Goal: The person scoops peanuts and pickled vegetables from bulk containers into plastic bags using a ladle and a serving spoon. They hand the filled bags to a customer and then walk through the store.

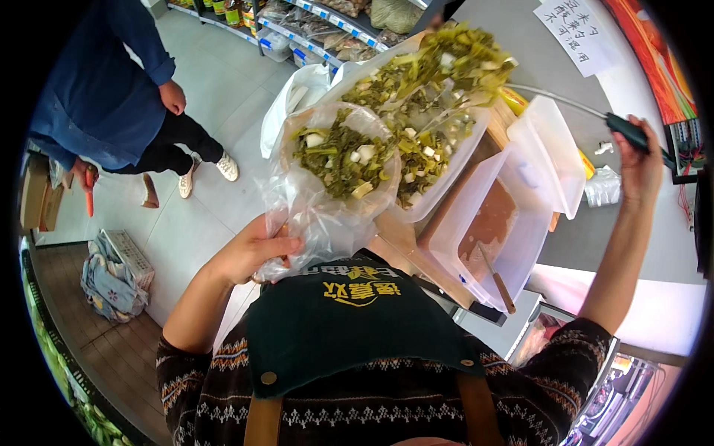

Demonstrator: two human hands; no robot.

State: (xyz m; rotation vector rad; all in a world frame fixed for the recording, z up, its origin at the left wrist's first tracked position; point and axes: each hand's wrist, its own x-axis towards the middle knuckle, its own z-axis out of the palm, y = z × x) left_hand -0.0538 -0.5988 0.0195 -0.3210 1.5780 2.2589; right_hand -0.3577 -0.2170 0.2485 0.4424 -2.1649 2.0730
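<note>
My left hand [262, 248] grips the gathered edge of a clear plastic bag [329, 237]. The bag lines or surrounds a round bowl-like container holding chopped pickled greens [340, 156] with white pieces. My right hand [641, 159] is closed around the dark green handle [627, 132] of a long metal utensil. Its far end is hidden by a heap of pickled greens [457, 64], raised over a large translucent plastic tub [471, 148] of the same greens. Cloudy liquid hangs or drips beneath the heap.
Right of the tub stands a plastic bin [521, 223] of brown liquid with a wooden-handled utensil [499, 287]. An empty-looking white container [549, 150] leans behind it. A person [106, 89] in blue stands at left, holding something orange. A white basket [129, 259] with cloth sits on the floor.
</note>
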